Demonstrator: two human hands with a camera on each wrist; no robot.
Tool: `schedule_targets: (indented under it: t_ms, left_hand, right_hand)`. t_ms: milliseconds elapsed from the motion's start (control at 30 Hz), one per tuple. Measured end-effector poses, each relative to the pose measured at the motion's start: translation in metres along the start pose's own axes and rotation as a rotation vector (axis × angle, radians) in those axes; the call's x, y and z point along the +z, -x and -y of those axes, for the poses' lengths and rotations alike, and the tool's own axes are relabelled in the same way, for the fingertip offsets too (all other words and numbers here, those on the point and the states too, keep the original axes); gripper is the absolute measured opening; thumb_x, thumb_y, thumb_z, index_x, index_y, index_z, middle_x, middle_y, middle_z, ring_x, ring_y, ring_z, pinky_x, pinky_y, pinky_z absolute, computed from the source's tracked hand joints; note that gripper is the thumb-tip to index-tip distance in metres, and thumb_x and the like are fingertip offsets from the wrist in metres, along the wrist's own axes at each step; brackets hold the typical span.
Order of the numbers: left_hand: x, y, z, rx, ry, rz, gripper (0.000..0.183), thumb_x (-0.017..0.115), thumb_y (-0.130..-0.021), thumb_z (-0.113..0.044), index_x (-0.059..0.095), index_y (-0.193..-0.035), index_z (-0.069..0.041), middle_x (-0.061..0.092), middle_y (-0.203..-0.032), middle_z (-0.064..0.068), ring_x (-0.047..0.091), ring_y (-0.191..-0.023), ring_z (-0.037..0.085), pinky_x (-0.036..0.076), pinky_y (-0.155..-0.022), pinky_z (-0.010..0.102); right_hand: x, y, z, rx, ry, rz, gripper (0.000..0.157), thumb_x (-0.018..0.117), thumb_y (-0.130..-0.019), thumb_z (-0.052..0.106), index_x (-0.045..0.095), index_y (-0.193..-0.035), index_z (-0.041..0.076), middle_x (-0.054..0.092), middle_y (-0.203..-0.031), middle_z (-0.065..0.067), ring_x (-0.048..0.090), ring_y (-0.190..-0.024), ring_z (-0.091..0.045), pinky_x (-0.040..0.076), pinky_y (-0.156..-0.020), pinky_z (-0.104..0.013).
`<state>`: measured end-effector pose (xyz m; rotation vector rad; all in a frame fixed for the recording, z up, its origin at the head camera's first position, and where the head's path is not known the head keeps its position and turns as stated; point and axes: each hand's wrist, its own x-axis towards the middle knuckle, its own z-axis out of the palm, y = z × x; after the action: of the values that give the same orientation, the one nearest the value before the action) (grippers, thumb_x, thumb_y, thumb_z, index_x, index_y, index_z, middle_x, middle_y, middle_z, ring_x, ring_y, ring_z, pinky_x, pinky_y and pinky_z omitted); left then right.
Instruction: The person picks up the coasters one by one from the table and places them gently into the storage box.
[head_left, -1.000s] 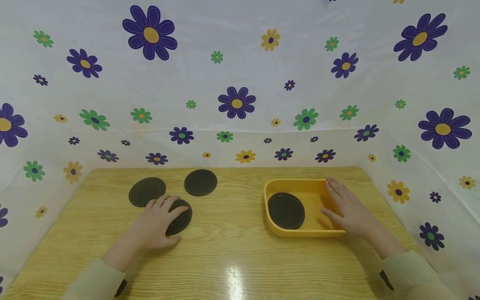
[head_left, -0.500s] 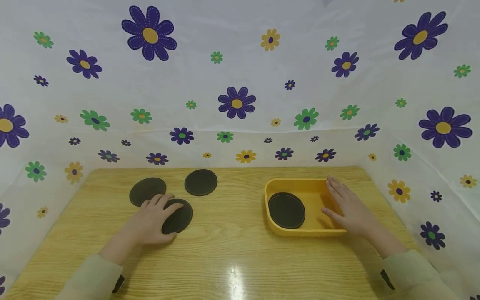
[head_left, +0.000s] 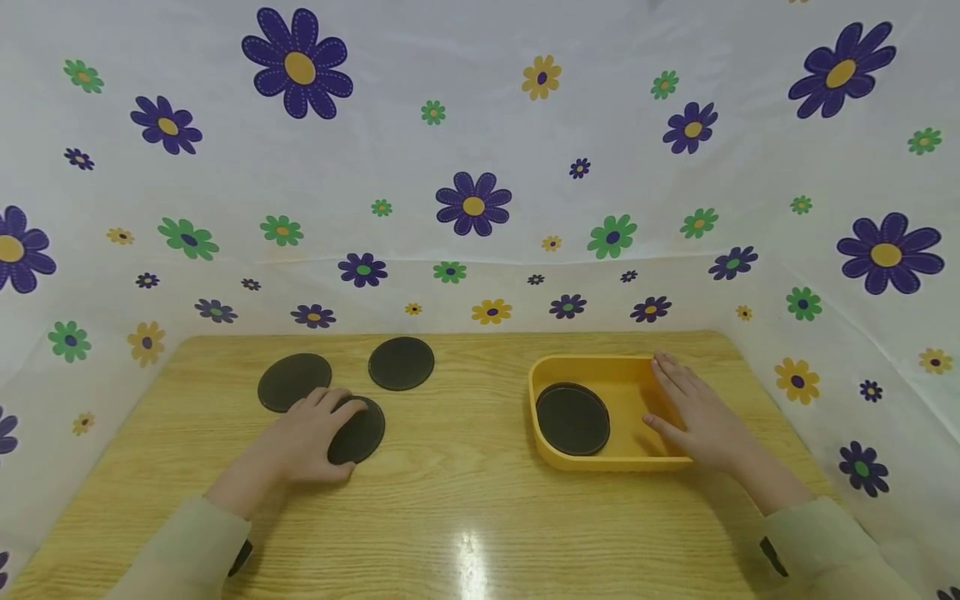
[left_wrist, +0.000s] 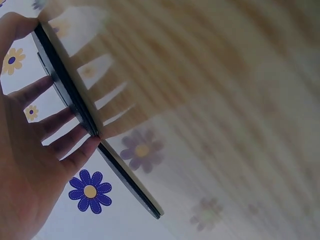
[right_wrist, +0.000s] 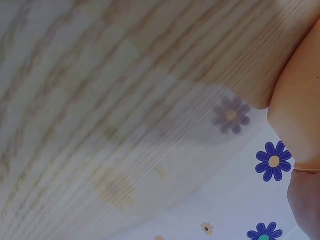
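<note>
My left hand point(head_left: 311, 437) arches over a round black coaster point(head_left: 362, 433) that lies on the table. Its thumb sits at the near edge and its fingers at the far side, as the left wrist view shows with the coaster point(left_wrist: 65, 80) between them. My right hand point(head_left: 705, 421) rests on the right side of a yellow tray point(head_left: 607, 465), fingers extended along the rim and thumb toward the inside. Part of that right wall is hidden beneath the hand. Another round black coaster point(head_left: 573, 419) lies inside the tray, at its left end.
Two more black coasters lie behind the left hand, one at the far left point(head_left: 292, 382) and one nearer the middle point(head_left: 401, 363). A white cloth with flowers point(head_left: 472, 125) encloses the wooden table point(head_left: 465, 500) at the back and sides.
My left hand has drawn slightly back to the left, its fingertips shifting over the coaster, which stays almost in place. The right hand and the tray have not visibly moved.
</note>
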<state>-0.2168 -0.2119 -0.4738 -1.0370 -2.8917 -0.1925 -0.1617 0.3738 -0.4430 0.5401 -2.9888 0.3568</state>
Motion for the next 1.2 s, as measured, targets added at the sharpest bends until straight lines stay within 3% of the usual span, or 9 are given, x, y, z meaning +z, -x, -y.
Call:
schedule_targets:
  t_ms: [367, 533, 867, 1200]
  left_hand:
    - [0.001, -0.005, 0.002, 0.019, 0.001, -0.009, 0.082, 0.083, -0.071, -0.043, 0.059, -0.144, -0.014, 0.057, -0.133, 0.021, 0.057, -0.119, 0.041, 0.053, -0.100, 0.061]
    - [-0.002, -0.014, 0.000, 0.019, -0.010, -0.006, 0.087, 0.084, -0.070, -0.044, 0.058, -0.148, -0.016, 0.056, -0.137, 0.023, 0.057, -0.122, 0.043, 0.053, -0.103, 0.062]
    - [-0.017, -0.050, -0.016, 0.072, -0.016, -0.002, 0.089, 0.086, -0.071, -0.044, 0.055, -0.151, -0.020, 0.054, -0.144, 0.023, 0.055, -0.130, 0.044, 0.052, -0.104, 0.062]
    - [-0.040, -0.094, -0.046, 0.113, -0.020, 0.019, 0.092, 0.086, -0.071, -0.045, 0.052, -0.154, -0.022, 0.049, -0.151, 0.021, 0.050, -0.135, 0.040, 0.052, -0.109, 0.057]
  right_hand:
    - [-0.001, -0.001, 0.001, -0.001, 0.000, -0.001, 0.084, 0.057, -0.107, 0.043, 0.024, -0.165, -0.007, 0.021, -0.173, -0.030, 0.022, -0.160, -0.049, -0.010, -0.131, -0.024]
    - [-0.001, 0.000, 0.001, -0.010, -0.006, -0.015, 0.084, 0.058, -0.106, 0.041, 0.024, -0.165, -0.008, 0.021, -0.173, -0.030, 0.022, -0.160, -0.050, -0.014, -0.126, -0.017]
    - [-0.001, 0.000, 0.000, -0.016, 0.007, -0.002, 0.084, 0.057, -0.107, 0.043, 0.024, -0.165, -0.008, 0.021, -0.173, -0.030, 0.022, -0.161, -0.048, -0.013, -0.127, -0.019]
    - [-0.002, 0.000, 0.000, -0.008, -0.003, 0.012, 0.085, 0.057, -0.107, 0.043, 0.023, -0.165, -0.009, 0.020, -0.173, -0.030, 0.021, -0.160, -0.050, -0.013, -0.128, -0.021]
